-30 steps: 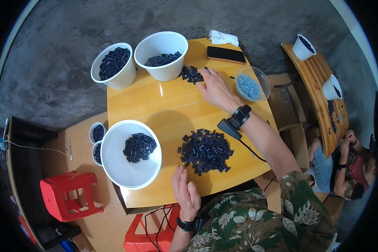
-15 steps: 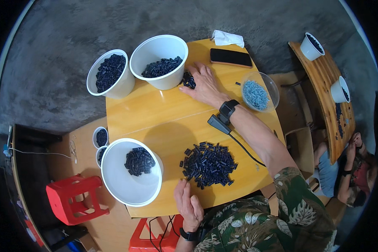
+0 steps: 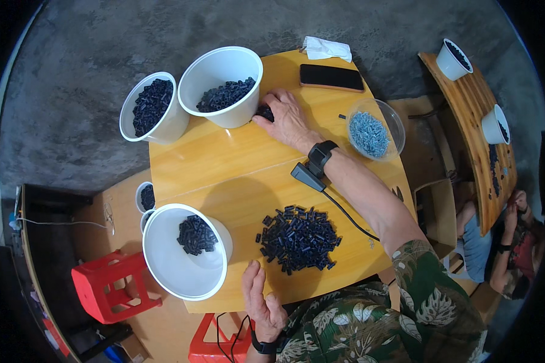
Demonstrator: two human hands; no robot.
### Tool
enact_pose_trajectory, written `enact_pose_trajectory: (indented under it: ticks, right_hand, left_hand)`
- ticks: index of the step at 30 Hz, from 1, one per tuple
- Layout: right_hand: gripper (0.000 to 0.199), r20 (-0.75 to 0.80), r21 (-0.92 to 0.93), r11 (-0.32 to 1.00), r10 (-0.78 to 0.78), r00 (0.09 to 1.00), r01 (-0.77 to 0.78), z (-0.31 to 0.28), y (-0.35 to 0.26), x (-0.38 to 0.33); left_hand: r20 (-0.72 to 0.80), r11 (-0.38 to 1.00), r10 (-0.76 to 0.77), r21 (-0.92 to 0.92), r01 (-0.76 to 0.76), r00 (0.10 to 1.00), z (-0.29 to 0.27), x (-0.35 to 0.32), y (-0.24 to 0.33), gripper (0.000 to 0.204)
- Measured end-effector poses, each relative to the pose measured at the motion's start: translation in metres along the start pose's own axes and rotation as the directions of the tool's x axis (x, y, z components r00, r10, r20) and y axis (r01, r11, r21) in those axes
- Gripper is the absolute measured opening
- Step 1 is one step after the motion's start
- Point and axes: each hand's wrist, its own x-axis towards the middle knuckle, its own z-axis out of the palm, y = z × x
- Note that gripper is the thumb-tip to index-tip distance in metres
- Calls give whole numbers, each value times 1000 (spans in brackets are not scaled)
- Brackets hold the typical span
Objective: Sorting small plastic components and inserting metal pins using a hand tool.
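Note:
My right hand (image 3: 284, 120) reaches across the table, fingers curled round a handful of small dark plastic tubes (image 3: 264, 112) beside a white bucket (image 3: 236, 57) part-filled with similar pieces. Its palm hides most of that handful. Near the front edge, my left hand (image 3: 264, 305) has its fingers stretched out, holding nothing. Just to its upper right lies a loose pile of short dark blue tubes (image 3: 300, 239). A wide white tub (image 3: 169, 272), tilted in view, stands left of that hand with dark pieces on its bottom.
Another white bucket (image 3: 174, 124) of dark pieces stands far left. A clear round tub (image 3: 395, 124) of silvery screws, a phone (image 3: 332, 77) and a white tissue (image 3: 327, 48) lie at right. Red stools (image 3: 97, 281) stand on the floor. Another person's hands (image 3: 518, 202) are by a wooden table (image 3: 466, 103).
My right hand has shifted left and its fingers have closed in round the small tubes beside the bucket. My left hand has moved slightly left and away from the pile.

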Motion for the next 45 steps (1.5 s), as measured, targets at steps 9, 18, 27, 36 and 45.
enact_pose_trajectory:
  ticks: [9,18,27,36,45]
  right_hand:
    - [24,-122,60,993,-97,988,105,4,6,-3]
    - [29,-52,96,986,-129,990,134,-1,2,-16]
    - [32,-101,-3,997,-73,992,73,4,-10,-12]
    - [17,-189,2,994,-109,976,112,8,-9,-8]
    - [17,-127,103,980,-159,979,173,5,-3,-23]
  left_hand:
    - [3,975,214,54,-213,977,9,52,14,47]
    - [-19,979,206,-11,-206,978,33,96,9,41]
    - [-93,976,203,-60,-209,975,51,127,3,38]
    - [-104,986,145,-67,-153,984,59,146,-14,38]
    - [-138,990,60,-120,-77,989,61,149,-32,38]
